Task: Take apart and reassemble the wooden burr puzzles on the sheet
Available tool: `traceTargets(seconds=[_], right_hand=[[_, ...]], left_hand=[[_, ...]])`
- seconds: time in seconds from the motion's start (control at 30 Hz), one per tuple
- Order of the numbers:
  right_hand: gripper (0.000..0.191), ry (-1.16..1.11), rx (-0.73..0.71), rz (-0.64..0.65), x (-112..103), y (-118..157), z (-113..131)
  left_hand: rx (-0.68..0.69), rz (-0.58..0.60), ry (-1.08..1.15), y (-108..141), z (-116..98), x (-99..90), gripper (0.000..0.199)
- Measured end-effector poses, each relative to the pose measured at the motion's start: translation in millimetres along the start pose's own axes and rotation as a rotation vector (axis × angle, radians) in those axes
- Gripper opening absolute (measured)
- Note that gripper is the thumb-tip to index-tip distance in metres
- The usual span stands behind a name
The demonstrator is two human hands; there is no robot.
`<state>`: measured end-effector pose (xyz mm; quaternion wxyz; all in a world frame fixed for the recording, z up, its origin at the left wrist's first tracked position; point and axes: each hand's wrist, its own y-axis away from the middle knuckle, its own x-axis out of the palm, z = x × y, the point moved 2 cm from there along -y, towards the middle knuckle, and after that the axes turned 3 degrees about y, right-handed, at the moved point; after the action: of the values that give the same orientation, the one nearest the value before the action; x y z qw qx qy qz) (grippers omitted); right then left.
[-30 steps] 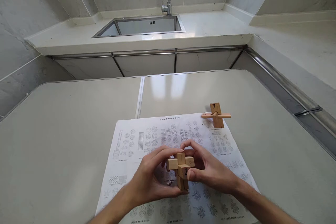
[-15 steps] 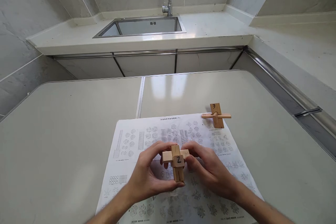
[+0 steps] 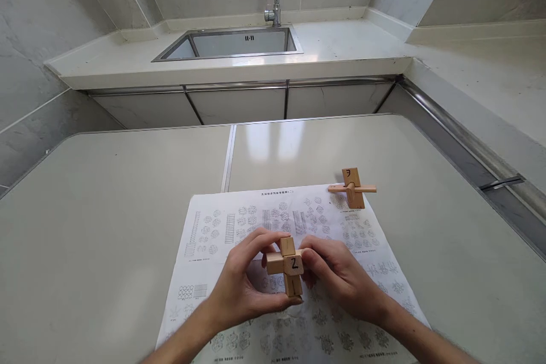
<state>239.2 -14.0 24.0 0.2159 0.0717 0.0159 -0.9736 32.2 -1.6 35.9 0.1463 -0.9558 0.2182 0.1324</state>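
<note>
A cross-shaped wooden burr puzzle (image 3: pixel 293 265), with a black "2" on the block end facing me, is held above a printed sheet. My left hand (image 3: pixel 245 278) grips it from the left, thumb under the lower block and fingers at the top of the upper one. From the right, my right hand (image 3: pixel 341 276) pinches the right end of the crosswise block between thumb and fingers. That end is mostly covered by the fingers. The printed sheet (image 3: pixel 239 267) beneath carries rows of small puzzle diagrams.
Another wooden puzzle (image 3: pixel 354 196), marked "3", stands at the sheet's upper right corner. The pale table (image 3: pixel 106 210) has a seam (image 3: pixel 228 156) running across it. Beyond are a counter (image 3: pixel 341 45), a steel sink (image 3: pixel 239 42) and a faucet (image 3: pixel 276 8).
The puzzle has turned and shifted slightly right in my left hand. My right fingers now cover more of the crosswise block's right end. The other puzzle stays put.
</note>
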Motion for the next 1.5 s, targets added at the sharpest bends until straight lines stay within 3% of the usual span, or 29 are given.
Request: traceTargets(seconds=[0.47,0.6,0.8,1.0,1.23,1.5], right_hand=[[0.059,-0.144,0.122,0.169,0,0,-2],[0.057,-0.217,0.167,0.137,1,0,-2],[0.059,-0.446,0.265,0.133,2,-3,-3],[0.055,-0.696,0.387,-0.03,-5,-7,-6],[0.045,-0.916,0.496,-0.292,-22,-12,-11],[0.037,-1.058,0.48,-0.364,-29,-16,-16]], left_hand=[[0.278,-0.009,-0.213,4,-3,-1.8,0.079],[0.242,0.009,-0.214,2,-4,-4.9,0.081],[0.086,0.006,-0.153,2,1,-6.9,0.077],[-0.066,-0.106,-0.115,0,7,-7.7,0.054],[-0.063,-0.057,-0.152,-1,3,-3.6,0.039],[-0.048,-0.039,-0.165,1,5,-2.0,0.035]])
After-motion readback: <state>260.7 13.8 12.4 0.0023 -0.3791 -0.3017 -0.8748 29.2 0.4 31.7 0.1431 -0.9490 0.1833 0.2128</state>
